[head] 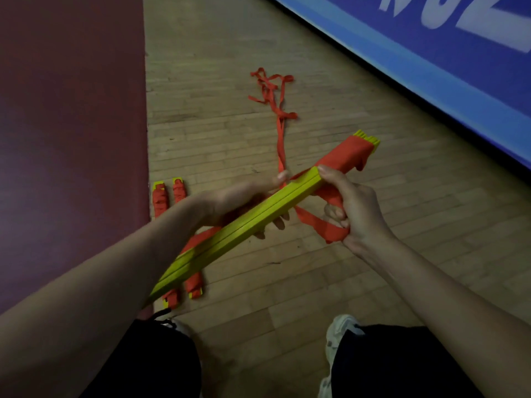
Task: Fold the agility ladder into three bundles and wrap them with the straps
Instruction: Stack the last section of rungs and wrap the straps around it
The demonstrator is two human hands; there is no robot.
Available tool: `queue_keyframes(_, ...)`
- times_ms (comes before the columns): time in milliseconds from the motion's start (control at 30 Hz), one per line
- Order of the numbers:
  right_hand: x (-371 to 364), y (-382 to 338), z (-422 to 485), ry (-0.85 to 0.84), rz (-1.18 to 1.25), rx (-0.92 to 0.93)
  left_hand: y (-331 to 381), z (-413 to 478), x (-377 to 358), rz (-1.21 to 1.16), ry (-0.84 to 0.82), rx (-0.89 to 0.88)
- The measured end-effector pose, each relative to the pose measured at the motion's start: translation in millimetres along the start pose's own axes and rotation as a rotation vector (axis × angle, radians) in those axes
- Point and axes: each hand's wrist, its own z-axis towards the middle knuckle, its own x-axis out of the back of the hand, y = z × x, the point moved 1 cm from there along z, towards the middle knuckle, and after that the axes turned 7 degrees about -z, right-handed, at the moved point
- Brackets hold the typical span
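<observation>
I hold a bundle of yellow ladder rungs (258, 216) slanted above the wooden floor. My left hand (241, 199) grips the bundle's middle from the far side. My right hand (347, 208) grips its upper part, thumb on the rung edge, and its fingers curl round an orange strap (319, 225). Orange strap is wound round the bundle's far end (347, 156). A loose strap tail (280, 110) runs away across the floor in a tangle. Two wrapped bundles (161, 199) lie side by side on the floor under my left forearm, partly hidden.
A dark red mat (71, 124) covers the floor on the left. A blue banner (431, 47) with white letters runs along the upper right. My legs in black shorts and my white shoes (342, 328) are at the bottom.
</observation>
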Motion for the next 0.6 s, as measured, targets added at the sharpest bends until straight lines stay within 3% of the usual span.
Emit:
queue_keyframes(133, 0.0, 0.0, 0.6, -0.074, 0.031, 0.039, -6.9, 8.4, 16.5, -0.019, -0.217, 0.208)
queue_keyframes(267, -0.1, 3.4, 1.7, -0.122, 0.07, 0.05, -10.5, 9.6, 25.5, -0.099, -0.225, 0.259)
queue_keyframes(600, 7.1, 9.3, 7.8, -0.229, 0.045, 0.061, -23.7, -1.3, 9.7, -0.213, -0.349, 0.135)
